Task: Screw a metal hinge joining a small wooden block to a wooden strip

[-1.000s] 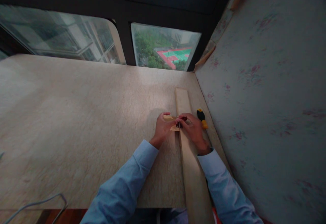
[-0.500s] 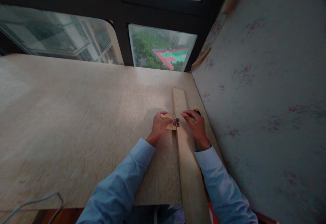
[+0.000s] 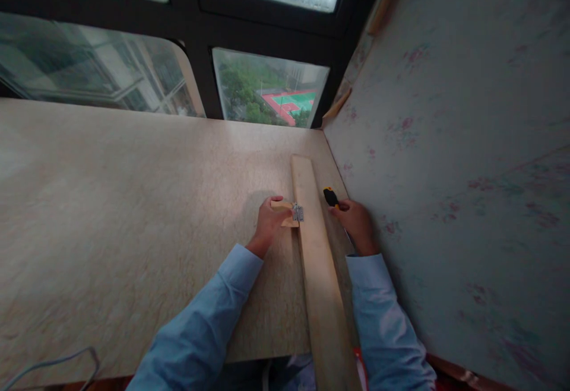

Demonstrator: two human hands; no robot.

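Note:
My left hand (image 3: 269,222) is closed on a small wooden block (image 3: 290,223), holding it against the left edge of a long wooden board (image 3: 317,248). A small metal hinge (image 3: 298,212) lies across the joint between block and board, beside my left thumb. To the right of the board, my right hand (image 3: 356,222) has its fingers closed on a screwdriver with a black and yellow handle (image 3: 331,197). The handle points away from me, and a thin shaft shows under the hand. The screwdriver's tip is hidden.
The long board lies on a beige marbled countertop (image 3: 146,219) and overhangs its front edge. A flowered wall (image 3: 445,159) rises close on the right. Dark-framed windows (image 3: 267,29) stand behind the counter. A grey cable (image 3: 57,360) lies at the front left.
My right hand has moved from above the board, near the hinge, rightward to the screwdriver and now grips it. My left hand stays on the block. The view has shifted slightly.

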